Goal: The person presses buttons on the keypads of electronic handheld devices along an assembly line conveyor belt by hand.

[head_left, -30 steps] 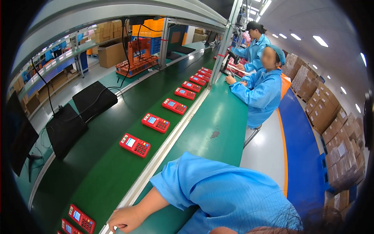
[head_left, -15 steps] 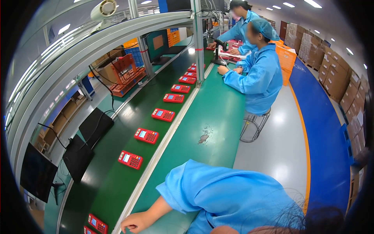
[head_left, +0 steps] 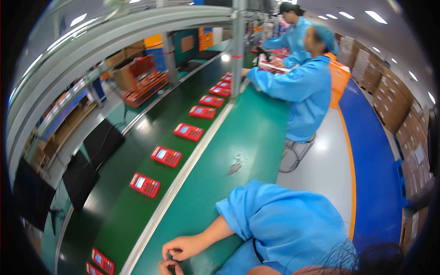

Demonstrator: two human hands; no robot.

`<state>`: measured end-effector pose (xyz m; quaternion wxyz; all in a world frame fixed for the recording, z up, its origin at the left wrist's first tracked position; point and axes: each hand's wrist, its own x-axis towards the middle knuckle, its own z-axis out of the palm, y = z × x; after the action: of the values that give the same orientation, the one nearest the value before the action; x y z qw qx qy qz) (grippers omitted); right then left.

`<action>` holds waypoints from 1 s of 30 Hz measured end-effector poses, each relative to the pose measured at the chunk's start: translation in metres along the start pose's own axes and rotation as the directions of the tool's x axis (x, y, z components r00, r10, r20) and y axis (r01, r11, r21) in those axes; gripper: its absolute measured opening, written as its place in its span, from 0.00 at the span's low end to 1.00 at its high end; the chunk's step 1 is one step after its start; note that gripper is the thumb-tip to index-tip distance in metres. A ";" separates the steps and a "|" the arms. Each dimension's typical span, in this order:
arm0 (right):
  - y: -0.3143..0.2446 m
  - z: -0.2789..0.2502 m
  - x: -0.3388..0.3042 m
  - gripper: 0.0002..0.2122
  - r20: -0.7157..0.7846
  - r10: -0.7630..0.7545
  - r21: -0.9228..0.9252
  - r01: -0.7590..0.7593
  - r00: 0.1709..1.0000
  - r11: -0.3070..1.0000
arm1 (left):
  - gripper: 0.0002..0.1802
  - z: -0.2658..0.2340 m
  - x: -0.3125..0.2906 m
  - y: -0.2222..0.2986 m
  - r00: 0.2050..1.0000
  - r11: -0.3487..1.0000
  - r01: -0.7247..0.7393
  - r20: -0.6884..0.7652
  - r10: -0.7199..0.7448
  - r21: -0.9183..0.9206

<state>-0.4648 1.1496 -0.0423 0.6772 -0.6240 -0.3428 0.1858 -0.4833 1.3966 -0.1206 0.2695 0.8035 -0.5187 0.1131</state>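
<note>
My right hand point(head_left: 184, 247) is above the near green worktop point(head_left: 206, 201), its fingers curled in and no object showing in them. Just below it, at the lower edge, my left hand point(head_left: 169, 267) shows only in part, with bent fingers close to the right hand's fingertips; the rest is cut off. Across a pale metal rail, red handheld card terminals with keypads and small screens lie in a row on the dark green belt. The closest whole ones are a terminal point(head_left: 145, 185) up the belt and another terminal point(head_left: 103, 261) at lower left.
A metal post point(head_left: 238, 50) rises beside the rail. Two co-workers in blue coats sit farther along; the nearer one point(head_left: 298, 87) reaches an arm over the worktop. Black monitors point(head_left: 34, 195) line the left. An orange crate point(head_left: 338, 82) and stacked cartons point(head_left: 394, 101) are at right.
My right hand has drawn back from the rail toward me, and my left fingers have come into view. The view has shifted slightly. The nearer co-worker's arm has stretched toward the belt.
</note>
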 end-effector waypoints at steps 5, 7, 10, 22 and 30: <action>0.009 -0.011 -0.012 0.14 -0.016 0.147 0.292 -0.136 0.989 0.947 | 0.15 -0.036 0.051 0.068 0.774 0.693 0.447 -0.143 -0.616 -0.565; 0.007 -0.011 -0.010 0.15 -0.051 0.171 0.274 -0.151 0.984 0.950 | 0.11 -0.043 0.054 0.058 0.834 0.739 0.412 -0.106 -0.542 -0.533; 0.002 0.001 -0.006 0.15 0.010 0.282 0.450 -0.256 0.959 0.855 | 0.11 -0.040 0.044 0.049 0.858 0.760 0.358 -0.131 -0.497 -0.542; 0.014 0.000 0.004 0.19 0.158 0.257 0.421 -0.301 0.953 0.856 | 0.07 -0.043 0.026 0.033 0.875 0.792 0.345 -0.133 -0.465 -0.503; 0.013 0.015 0.001 0.20 0.126 0.239 0.293 -0.266 0.963 0.918 | 0.08 -0.042 0.018 0.035 0.862 0.825 0.359 -0.182 -0.472 -0.437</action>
<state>-0.4720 1.1632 -0.0552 0.7205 -0.5414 -0.2556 0.3499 -0.5029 1.3946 -0.0657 0.5126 0.8035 -0.2968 0.0594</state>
